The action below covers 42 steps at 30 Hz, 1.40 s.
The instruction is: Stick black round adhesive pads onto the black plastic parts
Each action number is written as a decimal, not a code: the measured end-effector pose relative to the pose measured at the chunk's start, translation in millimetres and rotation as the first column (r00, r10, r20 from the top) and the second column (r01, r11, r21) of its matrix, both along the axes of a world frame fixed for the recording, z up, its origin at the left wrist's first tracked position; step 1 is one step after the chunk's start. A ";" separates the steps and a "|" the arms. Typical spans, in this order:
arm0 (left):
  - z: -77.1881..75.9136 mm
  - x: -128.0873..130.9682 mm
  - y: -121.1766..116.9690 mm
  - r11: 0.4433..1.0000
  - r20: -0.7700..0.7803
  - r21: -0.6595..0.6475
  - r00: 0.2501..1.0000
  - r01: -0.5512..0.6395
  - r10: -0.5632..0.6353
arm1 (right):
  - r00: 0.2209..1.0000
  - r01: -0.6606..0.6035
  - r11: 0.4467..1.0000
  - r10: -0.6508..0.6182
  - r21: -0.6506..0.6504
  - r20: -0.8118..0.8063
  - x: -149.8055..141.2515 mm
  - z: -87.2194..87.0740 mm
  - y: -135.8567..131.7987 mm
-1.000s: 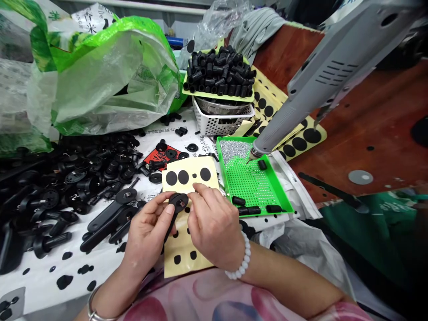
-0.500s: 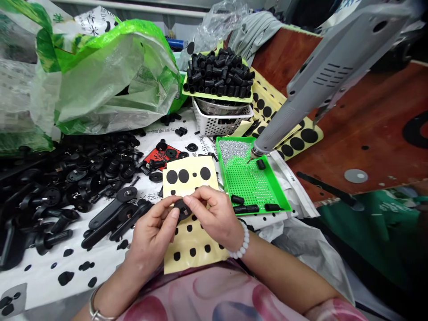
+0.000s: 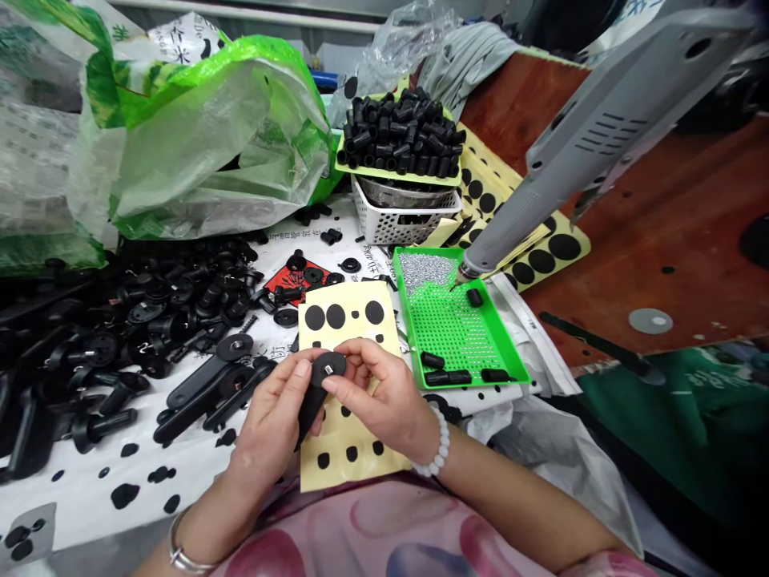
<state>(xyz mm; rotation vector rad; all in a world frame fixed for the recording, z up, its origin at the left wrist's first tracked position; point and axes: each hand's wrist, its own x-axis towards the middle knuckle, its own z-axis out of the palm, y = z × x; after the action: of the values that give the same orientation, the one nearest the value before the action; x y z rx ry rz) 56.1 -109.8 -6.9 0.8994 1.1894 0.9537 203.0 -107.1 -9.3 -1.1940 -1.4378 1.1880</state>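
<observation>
We have the left hand (image 3: 273, 417) and right hand (image 3: 384, 393) both pinching a black plastic handle (image 3: 311, 401) over the yellow sticker sheet (image 3: 366, 475), its round pad (image 3: 331, 361) seemingly seated, while many black stickers (image 3: 352, 454) remain unpeeled below.

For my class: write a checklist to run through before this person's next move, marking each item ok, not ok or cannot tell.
1. Black part held: ok, the left hand grips it and the right hand touches its round head.
2. Metal fitting in the head's centre uncovered: ok.
3. Head's rim fully visible: not ok, the hands cover some of it.
4. Head's underside sound: cannot tell, hidden.
5. Large discs available on the yellow sheet: ok, three show near its far edge.
6. Green tray free of black tubes: not ok, several lie in it.
</observation>
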 end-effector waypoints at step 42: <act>-23.0 -36.9 -5.8 0.647 -0.498 0.725 0.829 0.237 0.254 | 0.849 -0.204 0.968 0.101 -0.146 -0.520 4.7 -4.1 7.7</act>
<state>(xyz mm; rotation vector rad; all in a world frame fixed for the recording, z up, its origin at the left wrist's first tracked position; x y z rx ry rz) 19.2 -115.6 -29.9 1.9946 1.2653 1.2829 207.7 -99.4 -13.4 -0.8057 -1.0396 1.6445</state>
